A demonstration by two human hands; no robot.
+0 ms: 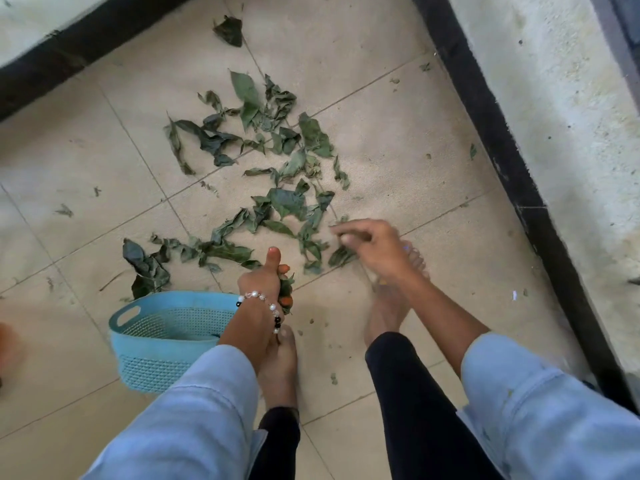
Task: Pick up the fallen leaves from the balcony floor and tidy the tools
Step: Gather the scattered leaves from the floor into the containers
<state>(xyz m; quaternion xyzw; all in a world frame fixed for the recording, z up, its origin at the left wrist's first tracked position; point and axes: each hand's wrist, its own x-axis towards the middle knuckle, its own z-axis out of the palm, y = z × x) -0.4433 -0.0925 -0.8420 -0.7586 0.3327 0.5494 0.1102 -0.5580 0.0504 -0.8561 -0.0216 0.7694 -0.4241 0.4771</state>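
Observation:
Several wilted green leaves (277, 161) lie scattered over the beige tiled balcony floor. My left hand (266, 282) grips a bunch of picked-up leaves (286, 292), thumb pointing up, just right of a light blue plastic basket (166, 337). My right hand (370, 247) reaches down at the near right edge of the leaf spread, fingers curled and blurred; it hovers over a leaf (341, 255), and whether it holds anything is unclear.
My bare feet (278, 368) stand on the tiles below the hands. A black skirting (512, 168) and a pale wall run along the right; another black edge (69, 53) crosses the top left. Small leaf crumbs dot the floor.

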